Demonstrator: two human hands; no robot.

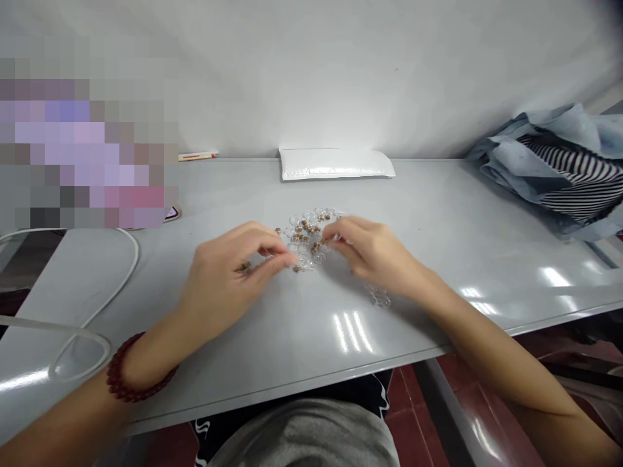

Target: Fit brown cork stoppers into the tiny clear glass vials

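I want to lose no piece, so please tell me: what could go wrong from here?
The small brown pieces lie spread on the table and could scatter if nudged. The clear pieces near the right hand might be brushed aside. The white cable could catch on the bracelet.

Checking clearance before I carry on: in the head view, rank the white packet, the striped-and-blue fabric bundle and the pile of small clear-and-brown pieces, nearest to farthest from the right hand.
1. Pile of small clear-and-brown pieces: nearest, just left of the right hand.
2. White packet: beyond the hand, at the table's back edge.
3. Striped-and-blue fabric bundle: farthest, off to the right.
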